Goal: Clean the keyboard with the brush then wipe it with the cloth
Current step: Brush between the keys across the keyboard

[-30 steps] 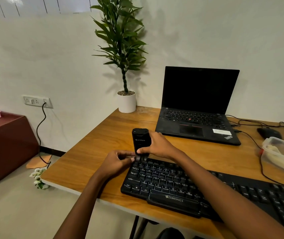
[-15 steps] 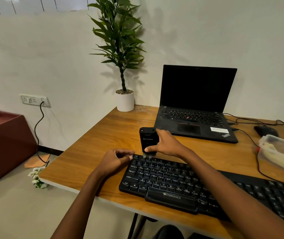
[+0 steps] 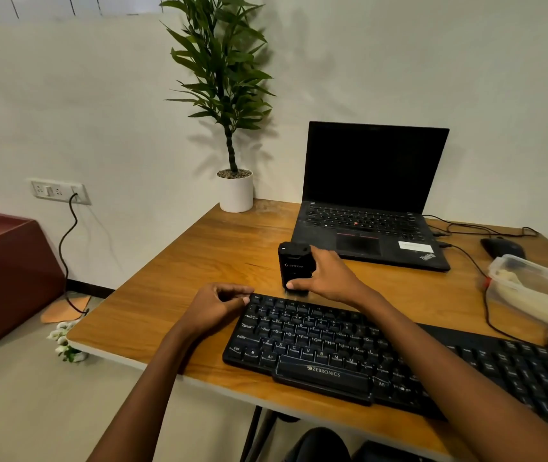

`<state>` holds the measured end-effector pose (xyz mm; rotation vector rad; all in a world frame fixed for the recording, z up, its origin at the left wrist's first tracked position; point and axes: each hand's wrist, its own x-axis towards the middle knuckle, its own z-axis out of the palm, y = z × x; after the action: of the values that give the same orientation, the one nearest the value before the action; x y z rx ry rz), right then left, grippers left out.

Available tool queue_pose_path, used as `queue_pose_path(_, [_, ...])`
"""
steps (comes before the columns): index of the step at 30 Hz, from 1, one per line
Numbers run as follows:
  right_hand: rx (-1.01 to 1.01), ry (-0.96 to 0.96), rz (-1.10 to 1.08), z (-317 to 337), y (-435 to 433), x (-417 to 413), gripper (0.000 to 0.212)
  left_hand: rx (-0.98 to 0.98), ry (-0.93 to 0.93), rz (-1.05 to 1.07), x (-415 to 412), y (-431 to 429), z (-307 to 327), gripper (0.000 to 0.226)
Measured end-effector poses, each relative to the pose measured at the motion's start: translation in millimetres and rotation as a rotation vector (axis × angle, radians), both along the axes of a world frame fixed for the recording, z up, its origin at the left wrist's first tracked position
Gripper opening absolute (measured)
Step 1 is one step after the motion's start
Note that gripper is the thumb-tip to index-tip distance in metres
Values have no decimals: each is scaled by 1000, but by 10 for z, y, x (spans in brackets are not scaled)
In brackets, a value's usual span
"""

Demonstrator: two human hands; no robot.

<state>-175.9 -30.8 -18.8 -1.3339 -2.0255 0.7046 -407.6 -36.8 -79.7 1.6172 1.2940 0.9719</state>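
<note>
On the wooden desk [image 3: 172, 295], a black keyboard [image 3: 315, 345] is laid along the near edge, with an open laptop [image 3: 365, 228] set behind it. The right hand [image 3: 329, 278] is wrapped around a black brush [image 3: 294, 266], held upright just behind the keyboard's far edge. The left hand [image 3: 216, 306] is curled at the keyboard's far left corner; whether the edge is pinched cannot be told.

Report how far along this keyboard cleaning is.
Done: nothing that shows for certain. In hand: brushing; the right hand grips the black brush at the keyboard's far edge, the left hand curled at its far-left corner. Left: the cloth wipe; neither hand holds a cloth.
</note>
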Motion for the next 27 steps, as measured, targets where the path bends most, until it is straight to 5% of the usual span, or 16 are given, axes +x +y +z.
queue_pose_path(10, [-86,139,0,26,-104,234,52,17,27,5,4,10,-9,23])
queue_pose_path(27, [-77,54,33,50,-219,434,57,34,53,-30,-14,14,-7,24])
